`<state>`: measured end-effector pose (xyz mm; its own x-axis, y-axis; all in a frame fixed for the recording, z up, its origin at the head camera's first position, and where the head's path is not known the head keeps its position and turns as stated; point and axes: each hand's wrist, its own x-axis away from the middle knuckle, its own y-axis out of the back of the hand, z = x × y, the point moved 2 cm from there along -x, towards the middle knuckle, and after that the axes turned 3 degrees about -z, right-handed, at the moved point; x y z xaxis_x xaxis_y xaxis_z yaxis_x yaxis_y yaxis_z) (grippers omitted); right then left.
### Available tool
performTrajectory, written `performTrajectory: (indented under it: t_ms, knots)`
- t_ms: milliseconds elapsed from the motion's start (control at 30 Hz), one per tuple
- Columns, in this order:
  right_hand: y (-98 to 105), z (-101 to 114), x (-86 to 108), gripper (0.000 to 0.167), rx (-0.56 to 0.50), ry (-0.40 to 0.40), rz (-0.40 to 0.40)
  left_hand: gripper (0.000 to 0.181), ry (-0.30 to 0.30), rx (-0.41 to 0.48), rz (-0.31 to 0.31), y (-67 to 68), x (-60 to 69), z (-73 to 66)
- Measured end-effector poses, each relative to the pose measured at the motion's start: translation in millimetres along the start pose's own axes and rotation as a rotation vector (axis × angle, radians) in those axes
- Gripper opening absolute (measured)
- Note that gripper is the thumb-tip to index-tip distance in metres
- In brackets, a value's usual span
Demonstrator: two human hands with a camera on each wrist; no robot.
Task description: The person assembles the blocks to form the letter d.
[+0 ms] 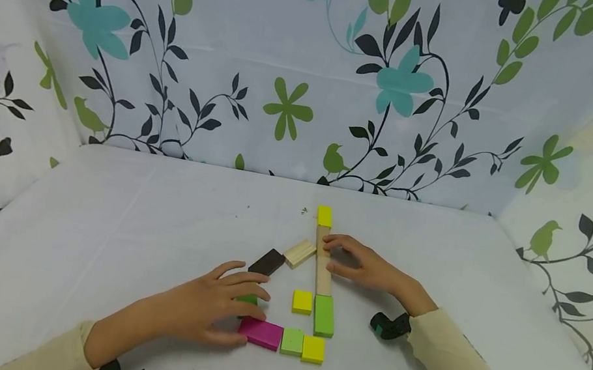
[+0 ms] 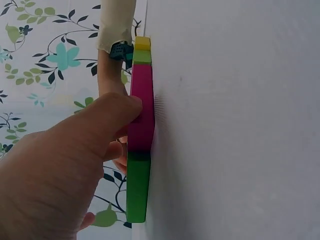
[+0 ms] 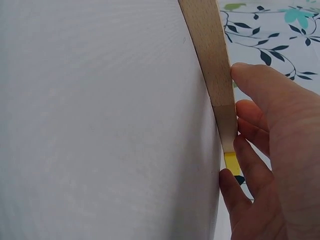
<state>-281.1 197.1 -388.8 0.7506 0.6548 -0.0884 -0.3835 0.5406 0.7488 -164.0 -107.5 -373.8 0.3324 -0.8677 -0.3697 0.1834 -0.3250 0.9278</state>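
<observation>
My left hand (image 1: 212, 306) spreads over the lower left of a block outline, partly covering a dark green block (image 1: 248, 299). Its thumb touches the side of a magenta block (image 2: 142, 107). My right hand (image 1: 368, 267) rests its fingertips along light wooden blocks (image 3: 212, 55), which lie end to end. Beyond them sits a yellow block (image 1: 325, 216); a light green block (image 1: 323, 316) joins the near end. A dark brown block (image 1: 267, 262) and a short wooden block (image 1: 299, 254) slant up to the wooden line.
Inside the outline lies a separate yellow block (image 1: 302, 302). Along the near side, a pale green block (image 1: 292, 342) and another yellow block (image 1: 313, 349) follow the magenta one. A floral cloth (image 1: 207, 50) hangs behind the white table surface (image 1: 150, 205). Both wrists wear black cameras.
</observation>
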Motion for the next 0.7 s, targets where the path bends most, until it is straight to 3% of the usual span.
performTrajectory:
  t_ms: [300,433,700]
  knots:
    - [0.2,1.1,-0.1,0.038,-0.006,0.004,0.002,0.031,0.045,-0.003,0.011,0.2,6.3,3.0]
    - [0.8,1.0,-0.4,0.038,-0.003,0.003,0.002,0.036,0.049,0.003,0.037,0.5,3.2,-0.5]
    - [1.0,1.6,0.5,0.039,-0.007,0.008,-0.001,0.048,-0.119,0.0,0.115,-3.2,-13.1,-26.9]
